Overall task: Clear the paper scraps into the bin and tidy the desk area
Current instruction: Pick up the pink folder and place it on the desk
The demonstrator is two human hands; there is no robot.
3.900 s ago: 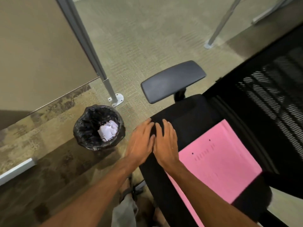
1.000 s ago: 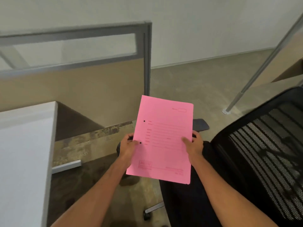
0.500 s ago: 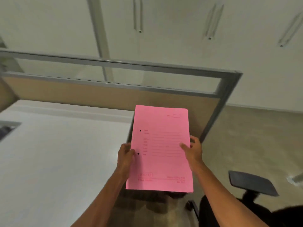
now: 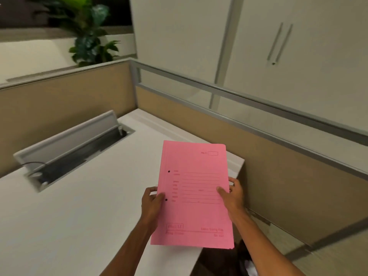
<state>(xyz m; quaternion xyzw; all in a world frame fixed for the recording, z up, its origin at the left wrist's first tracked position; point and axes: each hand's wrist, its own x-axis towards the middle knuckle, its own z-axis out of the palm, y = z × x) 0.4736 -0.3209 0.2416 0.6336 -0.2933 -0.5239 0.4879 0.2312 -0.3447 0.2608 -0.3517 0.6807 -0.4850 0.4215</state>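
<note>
White table (image 4: 75, 216) fills the lower left of the view, bare under the arms, with beige partition panels (image 4: 288, 176) closing it at the back and on the right side.

Both hands grip one pink file folder (image 4: 194, 196) by its long edges. The left hand (image 4: 151, 205) pinches the punched edge, with the thumb on the front between the two holes and the fingers (image 4: 148, 191) curled behind. The right hand (image 4: 233, 197) closes on the opposite edge in the same way, thumb on the printed lines. Holding by both sides probably keeps the thin folder flat and lets the person guide it squarely.

Between the two hands the folder stands upright and a little tilted, its lower edge above the near right corner of the table. It does not seem to touch the surface yet, though I cannot tell for sure.

Beyond the fingers to the left, well apart, an open cable tray (image 4: 73, 150) with a raised lid is sunk in the table. Farther behind are a green plant (image 4: 89, 36) and pale cabinet doors (image 4: 278, 46).

No scraps or bin are in view, so laying the folder down looks like the tidying step.
</note>
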